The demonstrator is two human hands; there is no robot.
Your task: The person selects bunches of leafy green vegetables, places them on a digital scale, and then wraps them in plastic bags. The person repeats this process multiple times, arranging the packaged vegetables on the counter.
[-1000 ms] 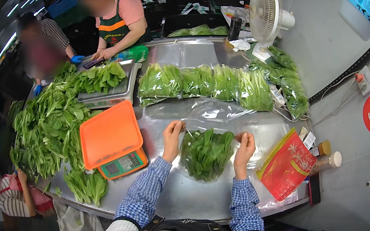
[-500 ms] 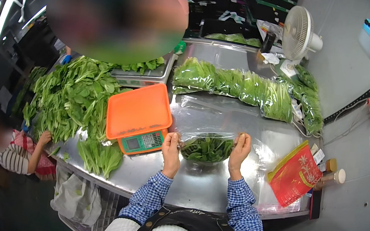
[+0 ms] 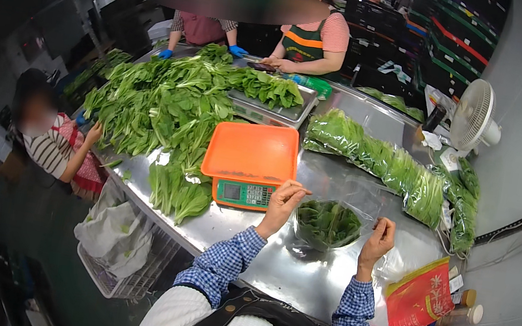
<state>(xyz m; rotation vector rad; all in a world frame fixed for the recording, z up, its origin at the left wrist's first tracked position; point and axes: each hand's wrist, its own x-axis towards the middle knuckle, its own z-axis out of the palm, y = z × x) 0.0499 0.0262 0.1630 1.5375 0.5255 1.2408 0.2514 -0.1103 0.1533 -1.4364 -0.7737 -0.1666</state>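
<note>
A clear plastic bag of dark leafy greens [image 3: 328, 224] sits on the metal table in front of me, its open upper film spread between my hands. My left hand [image 3: 282, 207] pinches the film at the bag's left side, close to the orange scale [image 3: 252, 151]. At the right side my right hand [image 3: 376, 246] has its fingers closed on the opposite edge of the film. The film is thin and hard to follow where it meets the fingertips. To the right of my right hand lies a red pouch [image 3: 419, 296].
Loose leafy greens [image 3: 168, 104] pile up at left, with a second scale [image 3: 266, 110] behind. Filled bags of greens [image 3: 371, 154] line the back right near a fan [image 3: 476, 118]. Two people stand across the table; another person [image 3: 61, 152] is at left. A crate [image 3: 129, 265] stands below.
The view has turned left, so the table appears shifted and tilted. My hands still hold the bag's sides; the left is now higher than the right.
</note>
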